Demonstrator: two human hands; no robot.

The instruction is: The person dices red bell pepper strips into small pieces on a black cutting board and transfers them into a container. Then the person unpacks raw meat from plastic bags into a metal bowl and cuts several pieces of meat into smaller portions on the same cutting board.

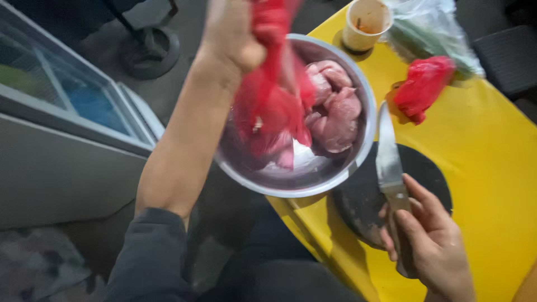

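Observation:
My left hand [232,31] is raised at the top of the view, shut on a red plastic bag [271,100] that hangs down into a steel bowl [358,151]. Pink raw meat pieces [335,109] lie in the bowl, which overhangs the near edge of a yellow table [492,168]. My right hand [430,240] grips the handle of a broad knife [387,154]. Its blade points away from me, next to the bowl, over a dark round cutting board [430,173].
A crumpled red bag [423,85] lies on the table beyond the board. A paper cup [364,23] and a clear bag of greens [430,31] stand at the far edge. A glass-topped chest freezer [67,112] is at my left, on the floor side.

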